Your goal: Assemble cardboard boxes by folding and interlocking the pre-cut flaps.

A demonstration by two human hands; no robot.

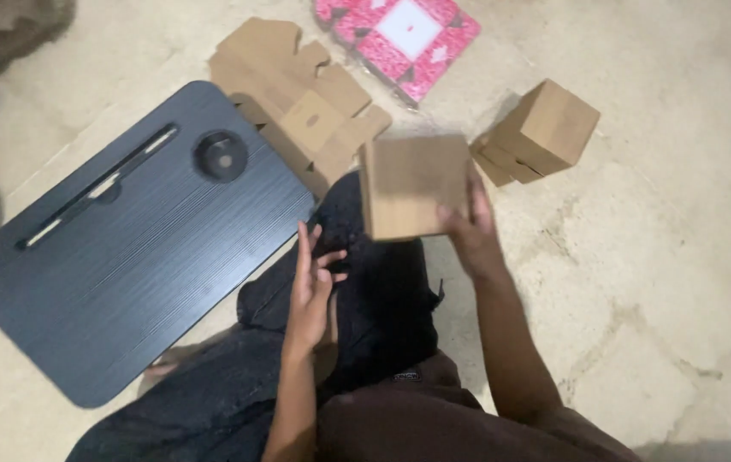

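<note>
right hand (470,229) grips the small cardboard box (412,184) by its right edge, fingers wrapped on the side, box lifted above the knee and blurred, broad face toward the camera. left hand (312,278) is empty, fingers spread loose, palm turned toward the box, just below and left of it, not touching. so the box lies up and to the right of the left hand, near; the right hand is the one on it. box looks near square, so no clear long axis. dark trousers (374,316) under both hands. further out: flat unfolded cardboard blanks (297,103) beyond the box on the floor (682,282), a second folded box (541,133) to the right, a pink patterned sheet (399,38) at the top, dark lap table (117,248) lying to the left.
</note>
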